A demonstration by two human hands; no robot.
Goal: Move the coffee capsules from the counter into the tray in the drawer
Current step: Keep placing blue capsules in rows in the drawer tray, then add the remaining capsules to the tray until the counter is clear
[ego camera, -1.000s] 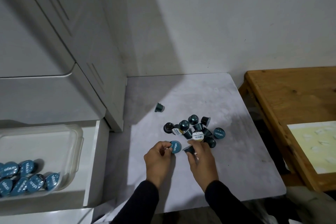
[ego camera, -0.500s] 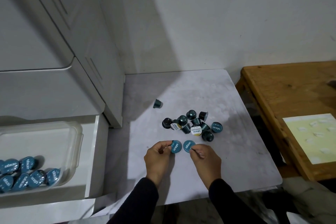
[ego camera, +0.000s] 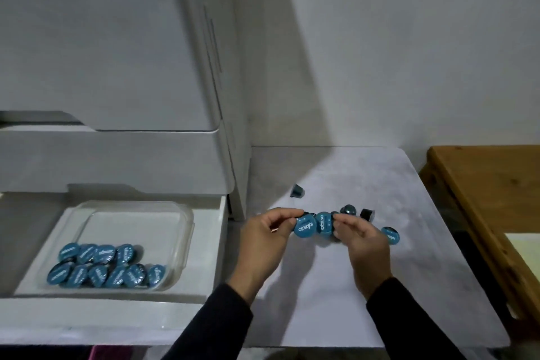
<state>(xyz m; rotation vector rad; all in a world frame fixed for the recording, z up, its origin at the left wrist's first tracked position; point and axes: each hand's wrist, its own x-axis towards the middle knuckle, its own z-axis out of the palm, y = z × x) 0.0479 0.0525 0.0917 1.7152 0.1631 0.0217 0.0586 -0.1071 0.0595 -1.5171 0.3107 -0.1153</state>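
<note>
left hand (ego camera: 263, 238): fingers pinch a teal capsule (ego camera: 304, 227) | right hand (ego camera: 362, 238): fingers pinch a second capsule (ego camera: 323, 223) beside it, above the table (ego camera: 380, 286) | loose capsules (ego camera: 349, 209) just behind hands | tray (ego camera: 187, 231) in open drawer (ego camera: 213, 257), left, holds capsule rows (ego camera: 102, 264)

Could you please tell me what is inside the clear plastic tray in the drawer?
The clear plastic tray holds teal foil-topped coffee capsules clustered along its near side; overlaps hide their exact number.

The tray (ego camera: 187, 231) lies open from above, its far half bare, capsules (ego camera: 102, 264) filling its near half. Right of the tray, the drawer wall (ego camera: 222, 242) rises before the worktop (ego camera: 336, 301). Behind the tray, the cabinet front (ego camera: 117, 161) overhangs.
</note>
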